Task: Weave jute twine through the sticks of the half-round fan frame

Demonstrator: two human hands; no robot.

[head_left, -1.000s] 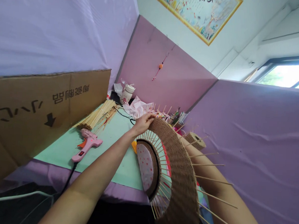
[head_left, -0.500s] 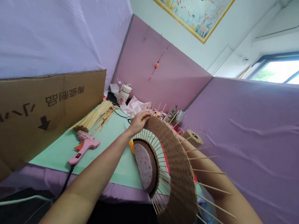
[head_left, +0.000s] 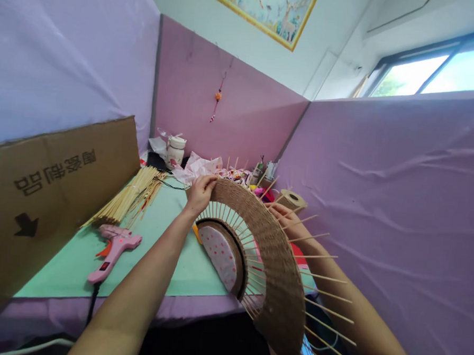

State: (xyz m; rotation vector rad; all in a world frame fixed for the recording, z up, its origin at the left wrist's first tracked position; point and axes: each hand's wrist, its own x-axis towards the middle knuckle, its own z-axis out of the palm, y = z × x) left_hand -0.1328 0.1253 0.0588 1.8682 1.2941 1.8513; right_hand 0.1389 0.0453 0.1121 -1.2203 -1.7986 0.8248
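A large ring-shaped piece with a brown woven band [head_left: 275,248] and thin sticks radiating past its edge stands tilted over the table's front. At its centre is a half-visible disc [head_left: 220,253] with pink dots on white. My left hand [head_left: 201,193] grips the band's upper left edge, fingers pressed together. Behind the right outer edge, among the stick ends, my right hand [head_left: 286,217] has its fingers stretched and partly hidden by sticks. Whether it touches them is hard to tell.
A pink glue gun [head_left: 116,248] lies on the green mat [head_left: 164,264] at left, beside a bundle of sticks [head_left: 122,198]. A cardboard box [head_left: 57,189] borders the left. Behind are a white jar [head_left: 176,152], pink cloth [head_left: 198,167] and a brown roll [head_left: 292,199].
The camera view has shifted, moving the scene leftward. My right hand, hidden behind the band before, now shows at its right outer edge. My left hand keeps its hold.
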